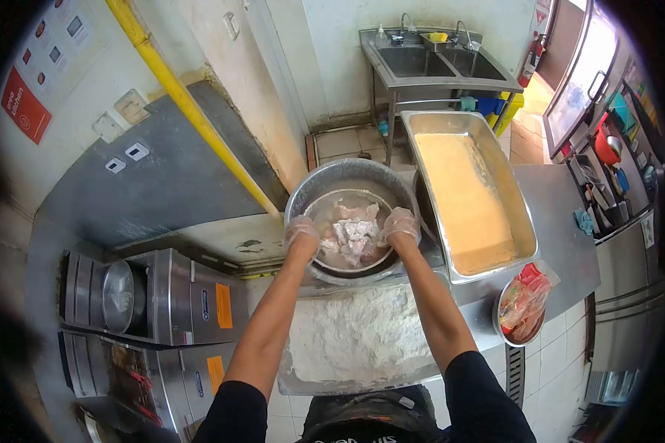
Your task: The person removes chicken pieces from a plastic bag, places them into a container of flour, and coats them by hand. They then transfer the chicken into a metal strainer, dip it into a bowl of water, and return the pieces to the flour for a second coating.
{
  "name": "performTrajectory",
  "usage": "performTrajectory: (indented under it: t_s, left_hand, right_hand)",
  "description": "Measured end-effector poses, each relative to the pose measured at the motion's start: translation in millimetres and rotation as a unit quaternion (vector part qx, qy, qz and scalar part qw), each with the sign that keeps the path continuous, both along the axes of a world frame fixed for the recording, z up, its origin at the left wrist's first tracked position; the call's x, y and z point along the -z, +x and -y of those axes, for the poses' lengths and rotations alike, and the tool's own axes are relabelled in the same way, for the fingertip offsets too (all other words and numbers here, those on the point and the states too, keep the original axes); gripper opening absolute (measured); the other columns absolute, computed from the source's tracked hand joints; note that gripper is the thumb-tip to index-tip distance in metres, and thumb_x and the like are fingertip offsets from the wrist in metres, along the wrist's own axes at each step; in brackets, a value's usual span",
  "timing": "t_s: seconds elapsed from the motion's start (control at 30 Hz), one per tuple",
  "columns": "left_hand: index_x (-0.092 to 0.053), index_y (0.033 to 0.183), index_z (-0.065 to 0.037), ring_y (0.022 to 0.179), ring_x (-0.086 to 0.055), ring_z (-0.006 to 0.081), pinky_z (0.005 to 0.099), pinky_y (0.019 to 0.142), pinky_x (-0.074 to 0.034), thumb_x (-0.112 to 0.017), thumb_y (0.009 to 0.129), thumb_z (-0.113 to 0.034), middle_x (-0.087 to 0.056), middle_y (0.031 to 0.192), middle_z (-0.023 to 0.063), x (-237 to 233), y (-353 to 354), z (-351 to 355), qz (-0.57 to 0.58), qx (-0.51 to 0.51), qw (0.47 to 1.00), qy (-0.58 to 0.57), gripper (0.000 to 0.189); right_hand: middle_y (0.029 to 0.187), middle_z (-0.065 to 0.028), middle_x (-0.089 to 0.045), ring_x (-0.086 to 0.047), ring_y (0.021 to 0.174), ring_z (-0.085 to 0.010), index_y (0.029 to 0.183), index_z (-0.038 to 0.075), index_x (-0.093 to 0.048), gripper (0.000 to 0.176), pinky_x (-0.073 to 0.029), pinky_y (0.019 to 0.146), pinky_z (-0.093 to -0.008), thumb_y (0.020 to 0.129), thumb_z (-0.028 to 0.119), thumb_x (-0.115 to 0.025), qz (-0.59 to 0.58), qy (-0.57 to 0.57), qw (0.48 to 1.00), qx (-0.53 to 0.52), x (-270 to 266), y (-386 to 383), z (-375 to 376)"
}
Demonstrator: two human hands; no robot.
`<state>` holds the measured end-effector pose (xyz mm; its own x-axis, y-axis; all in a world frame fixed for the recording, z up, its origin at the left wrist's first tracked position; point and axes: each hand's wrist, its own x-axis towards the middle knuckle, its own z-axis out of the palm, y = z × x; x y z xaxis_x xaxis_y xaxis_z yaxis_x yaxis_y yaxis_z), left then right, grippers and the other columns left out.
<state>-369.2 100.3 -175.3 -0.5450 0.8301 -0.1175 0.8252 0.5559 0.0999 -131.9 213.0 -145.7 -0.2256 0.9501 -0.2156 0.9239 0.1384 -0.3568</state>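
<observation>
My left hand and my right hand, both in clear gloves, grip opposite sides of a round metal bowl. White-coated pieces of meat lie in it. The bowl is inside a larger round metal pot, whose rim surrounds it. Nearer to me, between my forearms, is a tray of white flour. Right of the pot stands a deep rectangular pan with orange-yellow liquid.
A bowl of raw meat with a plastic bag sits on the right of the steel table. Steel fryers stand at the left. A yellow pipe runs down the wall. A double sink is at the back.
</observation>
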Motion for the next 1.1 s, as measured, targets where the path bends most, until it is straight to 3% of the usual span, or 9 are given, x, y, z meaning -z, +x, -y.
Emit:
performTrajectory:
  t_s: [0.17,0.23,0.43,0.5,0.6,0.8,0.97,1.03,1.1]
  left_hand:
    - [-0.069,0.101,-0.004,0.089,-0.065,0.0426,0.0449,0.075,-0.054,-0.063,0.081,-0.010,-0.067,0.099,0.0220,-73.9,-10.7,6.6,0.062,-0.053,0.992,0.100,0.022]
    - [-0.065,0.102,0.000,0.089,-0.063,0.0438,0.0473,0.075,-0.052,-0.060,0.082,-0.009,-0.065,0.094,0.0233,-78.6,-9.4,14.8,-0.020,-0.040,0.945,0.324,0.022]
    - [-0.063,0.107,-0.005,0.091,-0.061,0.0424,0.0494,0.078,-0.049,-0.050,0.088,-0.008,-0.064,0.095,0.0221,-52.0,-29.4,11.4,0.043,-0.054,0.964,0.256,0.023]
    - [-0.062,0.097,0.000,0.086,-0.061,0.0449,0.0514,0.074,-0.049,-0.052,0.088,-0.011,-0.062,0.086,0.0239,-37.4,-20.7,19.9,0.031,-0.023,0.872,0.489,0.017]
    - [-0.059,0.109,-0.005,0.086,-0.060,0.0426,0.0513,0.073,-0.048,-0.051,0.086,-0.006,-0.059,0.088,0.0206,-32.9,-30.7,16.2,0.079,-0.047,0.938,0.335,0.024]
    - [-0.061,0.107,-0.009,0.084,-0.061,0.0423,0.0512,0.071,-0.047,-0.049,0.085,-0.004,-0.061,0.086,0.0207,-48.8,-5.6,31.7,0.026,-0.027,0.874,0.484,0.025]
    - [-0.062,0.108,-0.006,0.083,-0.061,0.0423,0.0505,0.073,-0.048,-0.051,0.084,-0.004,-0.061,0.086,0.0223,-73.6,-12.9,33.7,0.055,-0.019,0.928,0.369,0.026]
    - [-0.062,0.107,-0.006,0.081,-0.061,0.0426,0.0496,0.073,-0.049,-0.051,0.085,-0.004,-0.061,0.082,0.0236,-58.6,-6.7,35.8,0.021,-0.009,0.848,0.529,0.025]
    - [-0.063,0.108,-0.006,0.082,-0.062,0.0423,0.0492,0.073,-0.049,-0.051,0.086,-0.005,-0.061,0.084,0.0232,-54.4,-22.4,37.9,0.046,-0.003,0.900,0.434,0.025]
  right_hand:
    - [0.096,-0.0201,-0.068,-0.066,0.093,-0.0380,0.099,0.006,-0.071,0.024,-0.054,0.083,-0.0436,0.089,0.022,-0.055,0.075,0.143,0.974,-0.158,-9.0,4.3,-8.9]
    - [0.091,-0.0247,-0.066,-0.064,0.090,-0.0427,0.093,0.003,-0.067,0.025,-0.052,0.081,-0.0475,0.091,0.024,-0.052,-0.154,0.149,0.975,0.060,-55.2,-2.8,13.0]
    - [0.091,-0.0271,-0.064,-0.061,0.090,-0.0452,0.084,0.001,-0.060,0.027,-0.049,0.079,-0.0509,0.090,0.026,-0.050,-0.169,0.138,0.976,0.009,-54.0,1.6,8.2]
    - [0.091,-0.0267,-0.064,-0.061,0.090,-0.0451,0.085,0.002,-0.060,0.026,-0.049,0.079,-0.0518,0.089,0.027,-0.051,-0.243,0.176,0.952,0.063,-63.1,-1.4,19.5]
    - [0.092,-0.0270,-0.063,-0.061,0.090,-0.0456,0.085,0.002,-0.058,0.027,-0.048,0.079,-0.0521,0.090,0.028,-0.052,-0.160,0.099,0.982,0.007,-52.6,0.5,6.6]
    - [0.096,-0.0270,-0.064,-0.060,0.096,-0.0451,0.090,0.003,-0.060,0.026,-0.049,0.082,-0.0503,0.089,0.028,-0.053,-0.178,0.112,0.978,0.007,-67.1,8.8,29.2]
    - [0.097,-0.0260,-0.064,-0.061,0.096,-0.0443,0.094,0.003,-0.061,0.028,-0.050,0.084,-0.0493,0.089,0.028,-0.053,-0.187,0.087,0.977,0.052,-78.7,9.1,34.5]
    - [0.099,-0.0260,-0.064,-0.061,0.096,-0.0441,0.093,0.002,-0.061,0.028,-0.050,0.084,-0.0495,0.088,0.028,-0.052,-0.208,0.097,0.972,0.058,-61.6,8.6,31.3]
    - [0.097,-0.0275,-0.063,-0.060,0.095,-0.0452,0.088,0.001,-0.059,0.028,-0.049,0.082,-0.0508,0.089,0.028,-0.053,-0.167,0.101,0.980,-0.047,-56.1,13.0,17.5]
